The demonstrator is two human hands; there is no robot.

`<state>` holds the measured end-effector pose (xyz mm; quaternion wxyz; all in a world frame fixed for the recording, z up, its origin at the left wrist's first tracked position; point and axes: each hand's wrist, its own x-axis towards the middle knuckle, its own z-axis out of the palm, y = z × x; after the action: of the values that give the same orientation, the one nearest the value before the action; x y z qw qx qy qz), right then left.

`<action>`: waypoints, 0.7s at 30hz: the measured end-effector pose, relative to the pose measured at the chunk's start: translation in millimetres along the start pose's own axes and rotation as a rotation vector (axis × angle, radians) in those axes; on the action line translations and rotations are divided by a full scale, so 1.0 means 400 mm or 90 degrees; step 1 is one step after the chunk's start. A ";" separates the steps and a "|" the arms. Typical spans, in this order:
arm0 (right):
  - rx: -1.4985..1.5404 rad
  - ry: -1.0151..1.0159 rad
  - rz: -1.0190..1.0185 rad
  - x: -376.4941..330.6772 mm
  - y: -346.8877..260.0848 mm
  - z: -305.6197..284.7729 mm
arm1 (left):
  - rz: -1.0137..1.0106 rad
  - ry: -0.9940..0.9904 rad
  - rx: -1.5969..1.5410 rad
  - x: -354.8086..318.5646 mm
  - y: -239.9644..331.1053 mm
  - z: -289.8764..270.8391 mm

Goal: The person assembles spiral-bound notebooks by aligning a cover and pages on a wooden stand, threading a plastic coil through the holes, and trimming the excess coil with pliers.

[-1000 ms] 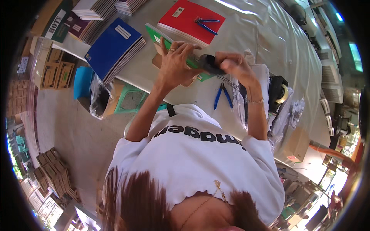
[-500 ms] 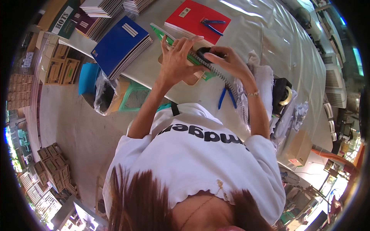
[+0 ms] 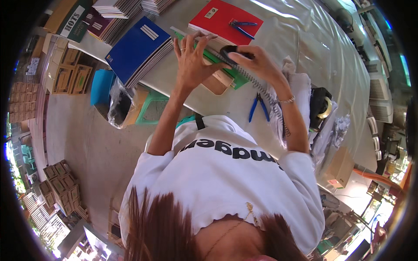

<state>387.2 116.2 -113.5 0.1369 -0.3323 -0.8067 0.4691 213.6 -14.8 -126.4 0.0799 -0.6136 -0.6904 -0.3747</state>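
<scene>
A notebook with a green cover is tilted up above the table, its edge toward me. My left hand grips it, with fingers over the top and thumb near the bound edge. My right hand curls around a black rounded object pressed near that edge; its kind is unclear. A thin metal spiral coil runs from the notebook's edge, and its loose end trails right and down beside my right wrist. Beneath the notebook lies a light brown wooden block, partly covered.
Blue-handled pliers lie near the table's front edge. Another blue pair rests on a red notebook. Blue notebooks are stacked left. At right are a tape dispenser and crumpled plastic. A green stool stands below.
My left hand has shifted slightly left, its fingers more raised. My right hand has stayed close to the bound edge. More of the wooden block shows beneath the notebook.
</scene>
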 end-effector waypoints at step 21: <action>-0.120 -0.055 -0.098 0.115 -0.052 -0.074 | 0.039 0.025 -0.019 0.057 -0.083 0.048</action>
<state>360.4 159.2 -84.5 0.1057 -0.2603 -0.8755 0.3932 185.0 16.4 -140.8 0.0955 -0.6283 -0.6637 -0.3946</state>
